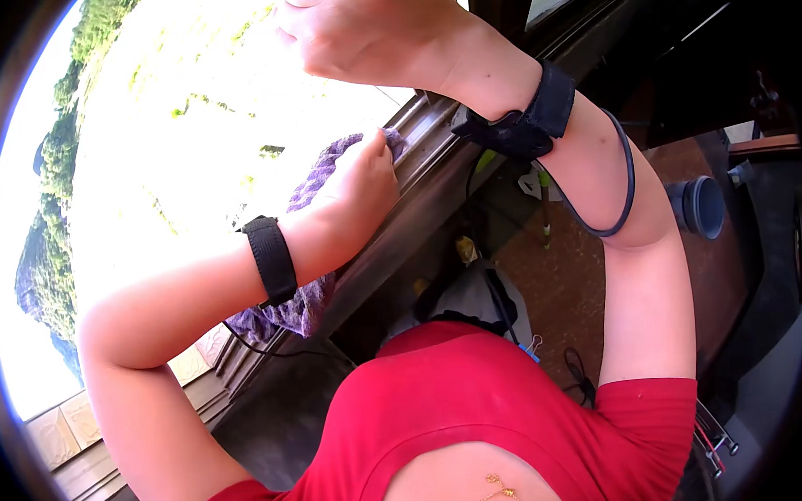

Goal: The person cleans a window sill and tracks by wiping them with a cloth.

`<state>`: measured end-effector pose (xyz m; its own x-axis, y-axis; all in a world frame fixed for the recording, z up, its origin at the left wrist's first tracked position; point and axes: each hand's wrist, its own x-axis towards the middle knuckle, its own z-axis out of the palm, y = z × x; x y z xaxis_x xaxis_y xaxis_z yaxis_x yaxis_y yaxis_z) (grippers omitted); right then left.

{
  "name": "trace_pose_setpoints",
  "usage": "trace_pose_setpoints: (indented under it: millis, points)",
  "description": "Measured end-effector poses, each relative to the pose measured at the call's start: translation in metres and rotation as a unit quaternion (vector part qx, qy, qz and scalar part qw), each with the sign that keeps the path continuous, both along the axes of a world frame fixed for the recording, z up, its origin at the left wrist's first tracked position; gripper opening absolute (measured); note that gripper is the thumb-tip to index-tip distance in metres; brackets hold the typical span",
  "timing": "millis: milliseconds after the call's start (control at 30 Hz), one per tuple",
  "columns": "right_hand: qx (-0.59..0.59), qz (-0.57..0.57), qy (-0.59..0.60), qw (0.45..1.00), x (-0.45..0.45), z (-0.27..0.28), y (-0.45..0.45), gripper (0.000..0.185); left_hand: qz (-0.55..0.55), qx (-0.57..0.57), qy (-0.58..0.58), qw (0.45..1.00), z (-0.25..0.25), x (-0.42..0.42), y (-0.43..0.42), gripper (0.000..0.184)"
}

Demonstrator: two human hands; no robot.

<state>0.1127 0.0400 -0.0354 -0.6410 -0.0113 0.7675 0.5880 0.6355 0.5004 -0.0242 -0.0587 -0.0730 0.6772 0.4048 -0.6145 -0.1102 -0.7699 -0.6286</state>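
My left hand (pixel 363 183) is closed on a purple textured cloth (pixel 323 169) at the window frame (pixel 415 140). More of the cloth hangs below my left forearm, against the inner side of the frame. My right hand (pixel 367 35) is raised higher, near the top edge of the view, with its fingers curled in. Whatever it holds, if anything, is hidden. Black straps (pixel 273 259) circle both wrists, and a dark cable loops around my right forearm.
Bright daylight and green hills (pixel 51 210) show outside the window. Light tiles (pixel 76 416) line the lower left. A blue-grey bucket (pixel 704 207) stands on the brown floor (pixel 587 279) at right. A thin cable (pixel 281 353) runs beside the frame.
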Motion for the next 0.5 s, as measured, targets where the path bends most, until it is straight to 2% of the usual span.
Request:
trace_pose_setpoints:
  millis: [67, 167, 267, 300, 367, 467, 500]
  points:
    - [0.034, 0.008, 0.03, 0.999, -0.002, -0.001, 0.003, 0.008, 0.014, 0.034, 0.04, 0.999, 0.006, 0.008, -0.003, 0.042]
    - [0.046, 0.038, 0.061, 0.996, -0.005, -0.004, 0.008, 0.009, 0.034, 0.009, 0.11, 0.993, 0.001, 0.013, 0.0, 0.048]
    - [0.01, 0.0, -0.002, 1.0, 0.0, 0.0, 0.001, 0.01, 0.04, 0.018, 0.122, 0.992, -0.003, 0.005, -0.002, 0.052]
    - [-0.001, -0.001, -0.01, 1.0, 0.0, 0.0, -0.001, 0.009, 0.038, 0.02, 0.122, 0.992, -0.005, -0.001, -0.003, 0.052]
    - [-0.011, -0.002, -0.018, 1.0, -0.002, -0.001, -0.001, 0.009, -0.004, 0.062, 0.045, 0.997, -0.01, -0.014, -0.005, 0.053]
    - [-0.007, 0.007, -0.009, 1.0, -0.007, -0.004, 0.002, 0.009, -0.013, 0.094, 0.036, 0.995, -0.013, -0.011, 0.002, 0.053]
    - [0.043, -0.013, -0.003, 0.999, -0.01, -0.003, 0.006, 0.007, -0.013, 0.093, 0.036, 0.995, -0.012, -0.005, 0.003, 0.053]
